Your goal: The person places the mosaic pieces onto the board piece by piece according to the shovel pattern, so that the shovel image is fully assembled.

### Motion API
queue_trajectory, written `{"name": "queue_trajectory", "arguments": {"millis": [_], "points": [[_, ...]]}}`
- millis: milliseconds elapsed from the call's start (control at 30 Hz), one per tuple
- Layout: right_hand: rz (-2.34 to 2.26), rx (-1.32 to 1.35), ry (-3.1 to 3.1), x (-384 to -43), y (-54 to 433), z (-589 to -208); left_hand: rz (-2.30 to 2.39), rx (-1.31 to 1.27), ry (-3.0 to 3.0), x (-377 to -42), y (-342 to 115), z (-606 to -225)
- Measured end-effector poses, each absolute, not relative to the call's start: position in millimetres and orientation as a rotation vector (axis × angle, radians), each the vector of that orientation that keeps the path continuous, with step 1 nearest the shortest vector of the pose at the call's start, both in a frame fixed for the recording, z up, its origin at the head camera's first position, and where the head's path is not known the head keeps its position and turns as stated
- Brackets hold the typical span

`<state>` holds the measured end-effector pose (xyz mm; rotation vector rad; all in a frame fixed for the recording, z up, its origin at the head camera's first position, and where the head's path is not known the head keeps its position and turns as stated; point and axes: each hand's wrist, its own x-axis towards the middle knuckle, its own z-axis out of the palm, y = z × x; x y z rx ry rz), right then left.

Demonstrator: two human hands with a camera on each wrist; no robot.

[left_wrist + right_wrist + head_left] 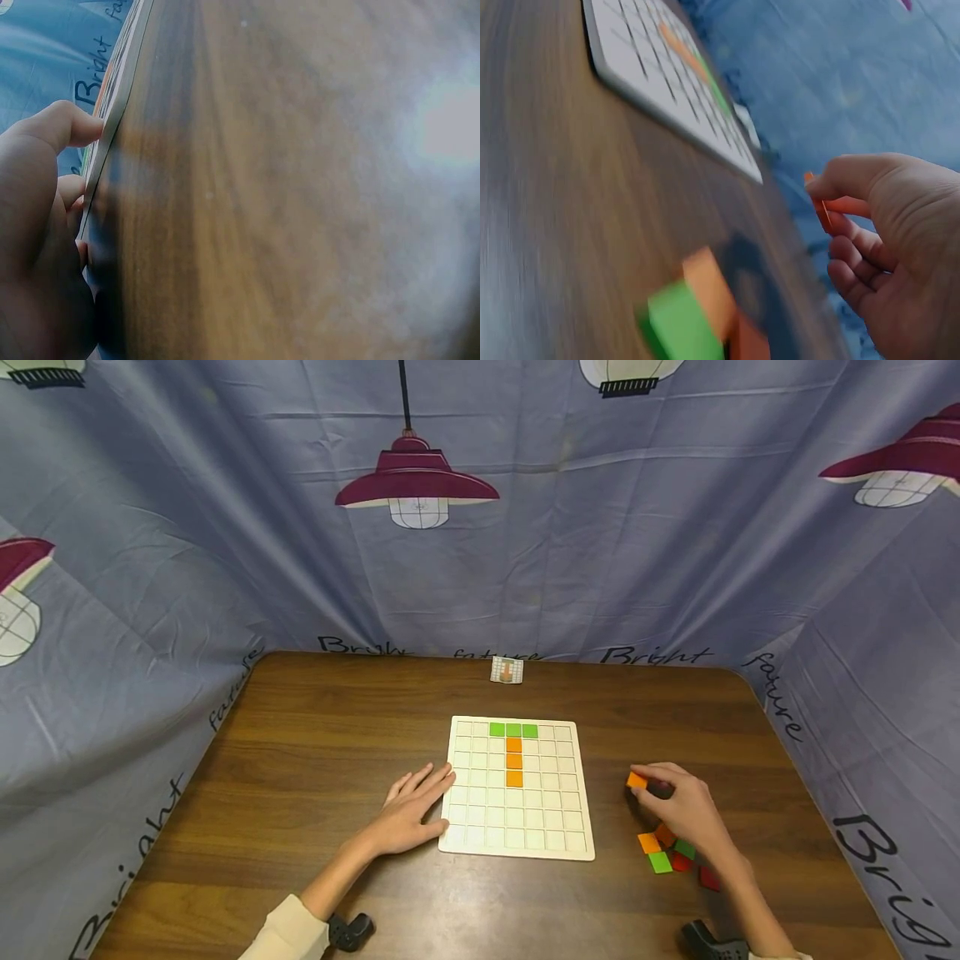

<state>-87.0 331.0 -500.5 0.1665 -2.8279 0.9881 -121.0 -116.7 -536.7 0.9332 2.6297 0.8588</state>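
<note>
My right hand (686, 806) pinches an orange square tile (637, 780) between thumb and fingers, above the table to the right of the white grid board (517, 818). The same orange tile (820, 204) shows nearly edge-on in the right wrist view. Spread out flat, my left hand (408, 814) touches the board's left edge with its fingertips and thumb. On the board, a row of green tiles (513, 730) lies along the top, with a column of orange tiles (513, 762) below its middle one. Below my right hand lies a loose pile with a green tile (661, 862).
A small printed card (507, 670) lies at the table's back edge, its picture too small to read. Other loose tiles are orange and red, one red tile (708, 878) partly behind my right wrist. A patterned blue curtain (525, 568) encloses the wooden table (322, 727).
</note>
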Motion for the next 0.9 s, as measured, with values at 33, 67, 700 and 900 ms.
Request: {"name": "queue_trajectory", "arguments": {"millis": [33,67,700,900], "points": [[1.005,0.188,-2.828,-89,324,-500,0.854,0.931,2.629,-121,-117,-537],[1.021,0.214,-2.827,-92,318,-499,0.850,0.929,2.627,-121,-117,-537],[1.179,0.632,-2.823,-122,209,-510,0.856,0.921,2.632,-121,-118,-538],[1.131,0.719,-2.855,-123,192,-520,0.853,0.928,2.630,-122,-118,-538]]}}
